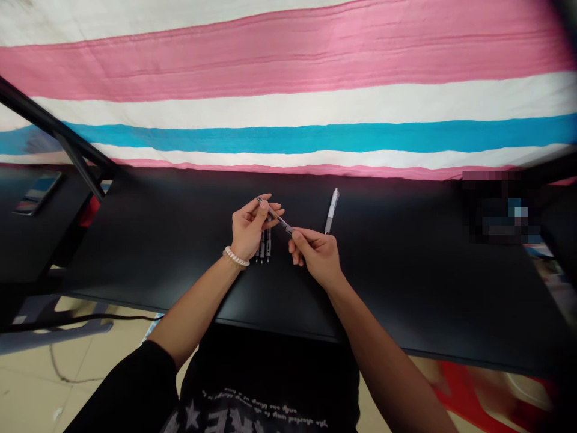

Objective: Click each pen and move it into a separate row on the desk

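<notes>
Nothing can be read with certainty. The black T-shirt (270, 385) is carrying white print (246, 412) that is appearing upside down at the bottom of the view: curved lines of tiny script are running above large block letters, with a star (192, 415) beside them, all too cut off and blurred to make out. The grey pen (274, 215), the white pen (332, 210) and the dark pens (263, 245) on the counter (396, 276) are showing no legible lettering.

A thin gray pen (274, 213) is held up, tilted, near the middle of the picture. Two dark pens (265, 245) lie side by side just below it. A white pen (331, 210) lies alone to the right.
</notes>
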`<state>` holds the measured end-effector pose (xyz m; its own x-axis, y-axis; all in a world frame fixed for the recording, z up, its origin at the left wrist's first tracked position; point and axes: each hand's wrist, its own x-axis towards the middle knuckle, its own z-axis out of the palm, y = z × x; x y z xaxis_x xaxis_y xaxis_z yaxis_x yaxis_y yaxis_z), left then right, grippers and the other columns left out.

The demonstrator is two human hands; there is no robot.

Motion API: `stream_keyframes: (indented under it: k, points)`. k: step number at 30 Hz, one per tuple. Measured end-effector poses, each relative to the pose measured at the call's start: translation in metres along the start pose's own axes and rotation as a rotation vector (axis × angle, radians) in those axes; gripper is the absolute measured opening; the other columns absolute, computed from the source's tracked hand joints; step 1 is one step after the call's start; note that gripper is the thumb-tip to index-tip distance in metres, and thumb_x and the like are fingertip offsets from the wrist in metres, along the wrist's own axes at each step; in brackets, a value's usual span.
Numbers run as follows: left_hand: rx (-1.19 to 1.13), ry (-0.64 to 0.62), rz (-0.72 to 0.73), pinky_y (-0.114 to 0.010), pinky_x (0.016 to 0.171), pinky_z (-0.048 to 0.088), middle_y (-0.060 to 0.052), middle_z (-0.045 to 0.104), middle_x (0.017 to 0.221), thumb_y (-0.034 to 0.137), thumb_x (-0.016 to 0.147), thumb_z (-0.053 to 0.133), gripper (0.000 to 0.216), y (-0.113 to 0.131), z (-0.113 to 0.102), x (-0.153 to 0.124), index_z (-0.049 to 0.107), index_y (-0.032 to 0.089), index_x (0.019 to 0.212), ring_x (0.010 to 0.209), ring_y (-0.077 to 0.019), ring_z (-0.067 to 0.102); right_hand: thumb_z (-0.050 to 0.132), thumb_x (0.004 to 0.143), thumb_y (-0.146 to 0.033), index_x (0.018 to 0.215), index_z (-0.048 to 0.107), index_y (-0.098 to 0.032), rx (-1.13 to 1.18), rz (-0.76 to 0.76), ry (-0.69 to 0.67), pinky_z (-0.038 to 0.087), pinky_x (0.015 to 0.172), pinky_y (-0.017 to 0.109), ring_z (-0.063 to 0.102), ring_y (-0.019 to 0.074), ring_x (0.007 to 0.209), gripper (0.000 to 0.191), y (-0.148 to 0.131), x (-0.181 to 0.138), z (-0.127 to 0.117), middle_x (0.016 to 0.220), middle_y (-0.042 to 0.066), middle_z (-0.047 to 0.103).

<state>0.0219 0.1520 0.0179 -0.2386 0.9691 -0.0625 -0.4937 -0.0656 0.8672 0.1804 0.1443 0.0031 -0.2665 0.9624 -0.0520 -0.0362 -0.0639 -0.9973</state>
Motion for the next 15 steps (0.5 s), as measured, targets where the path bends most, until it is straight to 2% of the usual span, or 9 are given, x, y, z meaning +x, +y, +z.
stream_keyframes:
  k: [2, 4, 7, 9, 12, 15]
  points:
    - [-0.001, 0.041, -0.008, -0.033, 0.080, 0.061, -0.006, 0.074, 0.089, 0.043, 0.076, 0.080, 0.036, -0.0005, -0.0004, 0.0003, 0.072, 0.017, 0.100, 0.085, -0.0193, 0.075, 0.067, 0.087, -0.048, 0.100, 0.077, -0.021, -0.069, -0.073, 0.066, 0.046, 0.036, 0.022, 0.055, 0.0092, 0.041, 0.032, 0.0028, -0.0013, 0.0020, 0.061, -0.002, 0.064]
    - [-0.015, 0.074, -0.011, -0.034, 0.080, 0.061, -0.006, 0.074, 0.086, 0.043, 0.074, 0.082, 0.036, -0.0006, 0.0001, 0.0004, 0.072, 0.017, 0.096, 0.083, -0.0197, 0.075, 0.067, 0.088, -0.041, 0.103, 0.078, -0.024, -0.177, -0.185, 0.129, 0.055, 0.048, 0.027, 0.061, 0.0119, 0.051, 0.025, 0.0050, -0.0021, 0.0032, 0.068, -0.001, 0.068]
    - [-0.041, 0.115, 0.000, -0.034, 0.078, 0.061, -0.006, 0.075, 0.086, 0.042, 0.071, 0.085, 0.037, -0.0008, 0.0014, 0.0009, 0.072, 0.016, 0.095, 0.082, -0.0202, 0.075, 0.072, 0.084, -0.037, 0.104, 0.077, -0.028, -0.266, -0.315, 0.179, 0.063, 0.074, 0.036, 0.071, 0.0183, 0.084, 0.022, 0.0063, -0.0008, 0.0031, 0.097, 0.004, 0.074]
    - [-0.061, 0.126, 0.009, -0.032, 0.077, 0.061, -0.006, 0.075, 0.087, 0.042, 0.070, 0.086, 0.039, -0.0007, 0.0019, 0.0013, 0.073, 0.016, 0.096, 0.083, -0.0200, 0.075, 0.072, 0.084, -0.039, 0.107, 0.075, -0.027, -0.204, -0.270, 0.176, 0.064, 0.077, 0.037, 0.072, 0.0193, 0.089, 0.026, 0.0063, 0.0013, 0.0023, 0.102, 0.005, 0.074]
    - [-0.066, 0.136, 0.007, -0.031, 0.076, 0.060, -0.006, 0.076, 0.088, 0.043, 0.069, 0.086, 0.040, -0.0003, 0.0019, 0.0014, 0.073, 0.018, 0.098, 0.084, -0.0191, 0.075, 0.072, 0.084, -0.039, 0.097, 0.077, -0.024, -0.111, -0.220, 0.174, 0.064, 0.073, 0.035, 0.071, 0.0178, 0.081, 0.020, 0.0058, 0.0042, 0.0009, 0.091, 0.005, 0.073]
    - [-0.068, 0.130, -0.004, -0.034, 0.081, 0.060, -0.005, 0.076, 0.089, 0.043, 0.070, 0.085, 0.040, 0.0000, 0.0017, 0.0012, 0.073, 0.019, 0.099, 0.085, -0.0196, 0.075, 0.081, 0.075, -0.038, 0.093, 0.077, -0.024, -0.064, -0.228, 0.159, 0.064, 0.078, 0.037, 0.071, 0.0190, 0.087, 0.022, 0.0049, 0.0056, 0.0002, 0.097, 0.005, 0.073]
